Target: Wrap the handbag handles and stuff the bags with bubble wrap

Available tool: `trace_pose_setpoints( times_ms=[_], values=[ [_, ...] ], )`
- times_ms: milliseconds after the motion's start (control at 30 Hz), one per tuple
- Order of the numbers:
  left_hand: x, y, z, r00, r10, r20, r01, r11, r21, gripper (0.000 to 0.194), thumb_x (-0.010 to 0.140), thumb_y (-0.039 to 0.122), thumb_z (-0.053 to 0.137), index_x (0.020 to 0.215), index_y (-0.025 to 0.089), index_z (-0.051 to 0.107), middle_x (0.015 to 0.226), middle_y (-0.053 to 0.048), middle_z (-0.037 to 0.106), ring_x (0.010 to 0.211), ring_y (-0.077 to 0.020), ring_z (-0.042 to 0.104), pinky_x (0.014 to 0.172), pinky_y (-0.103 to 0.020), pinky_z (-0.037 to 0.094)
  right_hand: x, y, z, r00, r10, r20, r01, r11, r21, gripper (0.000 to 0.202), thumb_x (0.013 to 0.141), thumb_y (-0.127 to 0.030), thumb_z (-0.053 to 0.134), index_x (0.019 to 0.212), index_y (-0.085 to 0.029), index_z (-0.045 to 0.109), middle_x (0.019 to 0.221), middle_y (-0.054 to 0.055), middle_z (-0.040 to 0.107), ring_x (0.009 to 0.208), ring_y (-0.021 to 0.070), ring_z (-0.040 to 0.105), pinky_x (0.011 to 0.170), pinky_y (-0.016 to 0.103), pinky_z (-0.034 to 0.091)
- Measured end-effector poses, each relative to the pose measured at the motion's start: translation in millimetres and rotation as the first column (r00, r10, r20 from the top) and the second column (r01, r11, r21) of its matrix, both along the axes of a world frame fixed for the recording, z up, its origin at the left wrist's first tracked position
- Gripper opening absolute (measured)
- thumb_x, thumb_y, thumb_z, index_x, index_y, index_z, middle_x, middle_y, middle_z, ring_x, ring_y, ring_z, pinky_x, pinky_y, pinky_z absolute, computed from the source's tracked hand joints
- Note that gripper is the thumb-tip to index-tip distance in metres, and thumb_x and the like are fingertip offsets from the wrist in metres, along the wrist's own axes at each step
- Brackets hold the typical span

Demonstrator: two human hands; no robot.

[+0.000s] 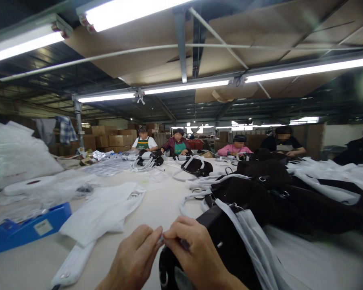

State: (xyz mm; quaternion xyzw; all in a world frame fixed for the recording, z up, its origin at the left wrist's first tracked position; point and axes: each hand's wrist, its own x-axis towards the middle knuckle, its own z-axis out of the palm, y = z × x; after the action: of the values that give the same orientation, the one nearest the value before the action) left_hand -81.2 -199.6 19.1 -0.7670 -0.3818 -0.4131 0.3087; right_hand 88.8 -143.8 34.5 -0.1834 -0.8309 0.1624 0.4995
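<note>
Just above the near edge of a black bag (237,257), my two hands meet fingertip to fingertip. My left hand (134,255) is closed in a pinch, with a small pale bit (160,240) showing at its fingertips. My right hand (196,251) is also pinched, its thumb and forefinger touching the same spot; what lies between them is mostly hidden. The bag has metal eyelets and rings. A strap wrapped in thin white material (240,227) runs down across it, to the right of my right hand.
A blue tape dispenser (33,227), white packaging sheets (103,211) and a white power strip (74,264) lie to the left. More black bags (251,193) are heaped at right. Several people sit across the table (157,193). Tube lights hang overhead.
</note>
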Motion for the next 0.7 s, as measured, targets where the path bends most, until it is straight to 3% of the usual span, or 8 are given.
trace_pose_setpoints(
  times_ms=[133, 233, 300, 367, 433, 500, 600, 700],
  values=[
    [-2, -1, 4.8, 0.998, 0.028, 0.058, -0.021, 0.992, -0.122, 0.025, 0.1, 0.018, 0.038, 0.089, 0.019, 0.061, 0.069, -0.001, 0.056, 0.058, -0.014, 0.057, 0.053, -0.022, 0.049, -2, -7, -13.4, 0.994, -0.098, 0.04, 0.08, 0.944, 0.319, 0.016, 0.089, -0.015, 0.055, 0.079, -0.021, 0.066, 0.075, 0.001, 0.065, 0.07, 0.0159, 0.059, 0.068, 0.028, 0.043],
    [-11, -2, 6.5, 0.994, 0.062, 0.086, -0.041, 0.974, -0.222, 0.028, 0.099, 0.022, 0.039, 0.081, 0.02, 0.06, 0.071, -0.001, 0.058, 0.061, -0.0142, 0.06, 0.055, -0.023, 0.049, 1, -11, -17.4, 0.994, 0.012, 0.108, -0.062, 0.881, 0.47, 0.024, 0.092, -0.016, 0.048, 0.077, -0.021, 0.065, 0.07, 0.0, 0.065, 0.062, 0.0145, 0.056, 0.06, 0.026, 0.041],
    [-16, -2, 5.2, 0.995, 0.069, 0.069, -0.051, 0.97, -0.239, 0.029, 0.1, 0.025, 0.04, 0.08, 0.02, 0.06, 0.07, -0.001, 0.058, 0.061, -0.0144, 0.059, 0.055, -0.023, 0.047, 5, -8, -12.5, 0.983, 0.139, 0.12, -0.173, 0.917, 0.359, 0.025, 0.093, -0.017, 0.049, 0.073, -0.022, 0.065, 0.066, -0.001, 0.064, 0.06, 0.0121, 0.056, 0.057, 0.023, 0.042],
    [-19, -2, 3.0, 0.997, 0.072, 0.029, -0.064, 0.974, -0.218, 0.031, 0.101, 0.026, 0.038, 0.08, 0.02, 0.06, 0.069, -0.001, 0.057, 0.06, -0.0146, 0.058, 0.053, -0.023, 0.044, 8, 1, -1.3, 0.987, 0.152, 0.044, -0.154, 0.986, 0.064, 0.019, 0.091, -0.02, 0.054, 0.077, -0.02, 0.068, 0.069, -0.001, 0.066, 0.062, 0.0115, 0.059, 0.058, 0.021, 0.044],
    [-20, -2, 1.5, 0.998, 0.07, -0.004, -0.069, 0.978, -0.195, 0.032, 0.102, 0.025, 0.036, 0.082, 0.02, 0.061, 0.069, -0.001, 0.056, 0.06, -0.0146, 0.056, 0.053, -0.023, 0.043, 7, 14, 12.2, 0.994, 0.105, 0.011, -0.101, 0.977, -0.19, 0.014, 0.087, -0.019, 0.059, 0.083, -0.019, 0.072, 0.075, 0.001, 0.071, 0.07, 0.0132, 0.063, 0.065, 0.022, 0.046],
    [-19, -1, 1.5, 0.998, 0.067, -0.011, -0.068, 0.98, -0.188, 0.032, 0.102, 0.025, 0.036, 0.082, 0.02, 0.061, 0.069, -0.001, 0.056, 0.06, -0.0143, 0.056, 0.054, -0.023, 0.042, 2, 25, 22.4, 0.978, 0.195, 0.07, -0.164, 0.935, -0.316, 0.014, 0.084, -0.019, 0.063, 0.09, -0.018, 0.076, 0.086, 0.002, 0.076, 0.08, 0.0155, 0.067, 0.071, 0.023, 0.047],
    [-19, 1, 3.8, 0.998, 0.063, 0.016, -0.059, 0.977, -0.203, 0.034, 0.103, 0.028, 0.035, 0.082, 0.02, 0.061, 0.069, -0.002, 0.057, 0.06, -0.0144, 0.057, 0.053, -0.022, 0.043, -8, 34, 25.4, 0.89, 0.371, 0.264, -0.279, 0.902, -0.328, 0.015, 0.085, -0.023, 0.064, 0.091, -0.019, 0.077, 0.087, 0.0, 0.078, 0.08, 0.016, 0.069, 0.069, 0.022, 0.046],
    [-21, 0, 7.8, 0.996, 0.066, 0.059, -0.044, 0.947, -0.317, 0.036, 0.102, 0.03, 0.036, 0.081, 0.02, 0.062, 0.071, -0.002, 0.06, 0.062, -0.0149, 0.061, 0.054, -0.021, 0.046, -19, 31, 18.8, 0.859, 0.198, 0.472, -0.182, 0.98, -0.08, 0.016, 0.085, -0.017, 0.06, 0.083, -0.019, 0.076, 0.077, 0.001, 0.076, 0.07, 0.0152, 0.068, 0.062, 0.023, 0.042]
  ],
)
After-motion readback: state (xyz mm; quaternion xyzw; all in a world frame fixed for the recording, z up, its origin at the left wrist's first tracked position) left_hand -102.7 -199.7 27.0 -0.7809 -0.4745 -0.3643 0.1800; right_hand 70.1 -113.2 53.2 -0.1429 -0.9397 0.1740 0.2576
